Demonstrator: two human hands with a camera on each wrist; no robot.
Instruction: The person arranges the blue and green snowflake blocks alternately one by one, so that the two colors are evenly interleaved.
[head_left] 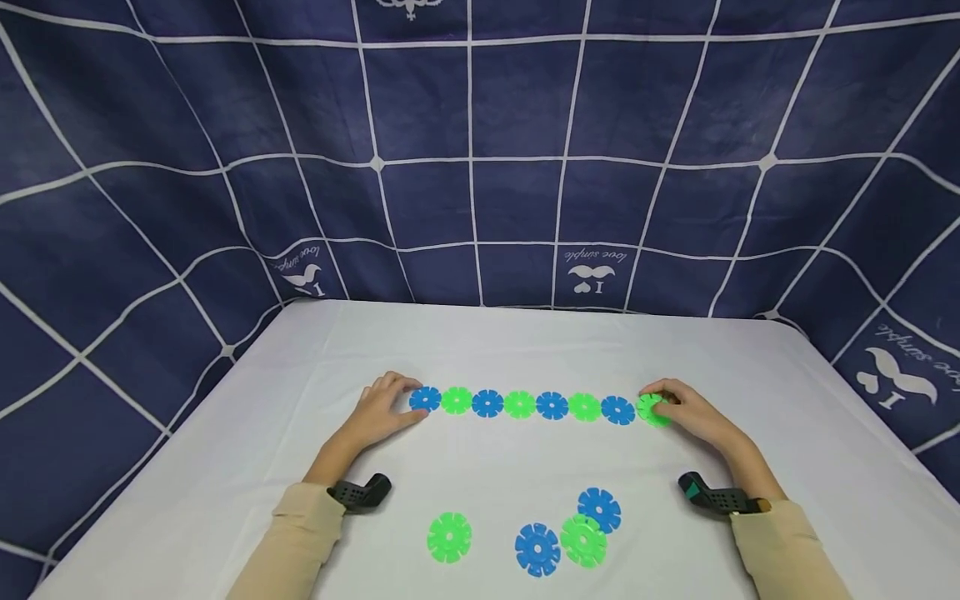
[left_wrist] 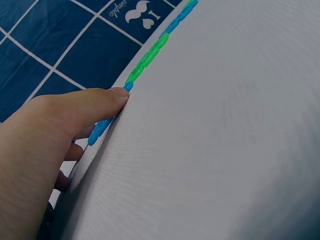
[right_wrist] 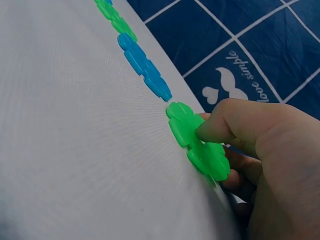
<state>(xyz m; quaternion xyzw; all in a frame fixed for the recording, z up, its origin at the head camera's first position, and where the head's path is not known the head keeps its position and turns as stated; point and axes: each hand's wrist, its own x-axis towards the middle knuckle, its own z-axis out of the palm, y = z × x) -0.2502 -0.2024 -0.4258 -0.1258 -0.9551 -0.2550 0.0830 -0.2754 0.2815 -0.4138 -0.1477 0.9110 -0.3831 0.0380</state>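
Note:
Blue and green notched plastic discs lie in an alternating row across the white table. At the row's left end my left hand [head_left: 378, 412] holds the blue disc [head_left: 425, 399] between thumb and fingers, the thumb on its near edge. That disc lies flat and is partly hidden by the thumb in the left wrist view. My right hand [head_left: 693, 414] pinches a green disc [right_wrist: 200, 142] at the right end, thumb on its upper face and fingers behind its edge. This green disc is tilted, with a small gap to the neighbouring blue disc [right_wrist: 144, 67].
Closer to me lie a loose green disc [head_left: 449, 537], a blue disc [head_left: 537, 550], and another green disc [head_left: 583, 542] overlapping a second blue disc [head_left: 600, 509]. A dark blue checked curtain [head_left: 517, 200] surrounds the white table [head_left: 360, 333] at the back and sides.

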